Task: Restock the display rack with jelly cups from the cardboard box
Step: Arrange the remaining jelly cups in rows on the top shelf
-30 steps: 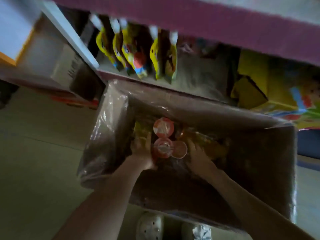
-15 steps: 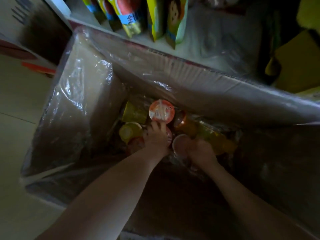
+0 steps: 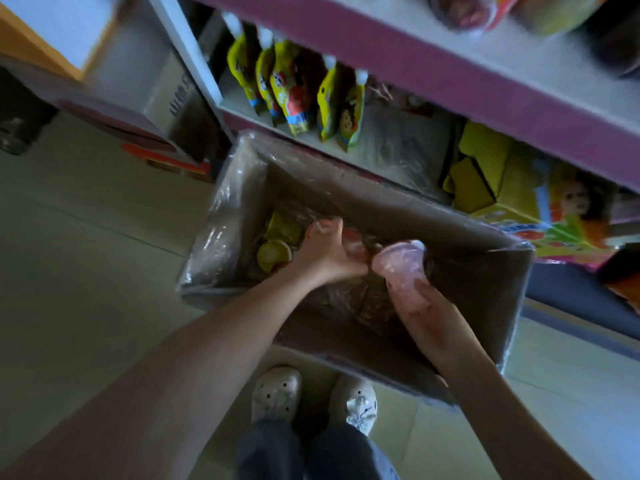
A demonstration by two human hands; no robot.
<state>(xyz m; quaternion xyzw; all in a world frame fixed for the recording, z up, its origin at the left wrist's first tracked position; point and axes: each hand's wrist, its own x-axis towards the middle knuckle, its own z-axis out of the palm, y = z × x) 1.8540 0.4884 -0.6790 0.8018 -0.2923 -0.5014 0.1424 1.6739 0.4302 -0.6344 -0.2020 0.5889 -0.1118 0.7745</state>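
Note:
A plastic-lined cardboard box (image 3: 478,299) stands on the floor against the display rack (image 3: 433,64). My right hand (image 3: 426,317) grips a pink jelly cup (image 3: 403,265) and holds it tilted above the box's middle. My left hand (image 3: 325,251) reaches into the box's far left part, its fingers curled round red jelly cups (image 3: 351,242) that it partly hides. Yellow jelly cups (image 3: 275,252) lie in the left corner of the box.
Yellow pouches (image 3: 298,95) stand on the rack's low shelf behind the box, and a yellow printed carton (image 3: 512,195) is at the right. My two white shoes (image 3: 313,396) are on the tiled floor just in front of the box. Another carton (image 3: 173,98) stands at the left.
My right hand has lifted a pink cup up out of the pile. My left hand closed on red cups deeper in the box. The view pulled back and upward.

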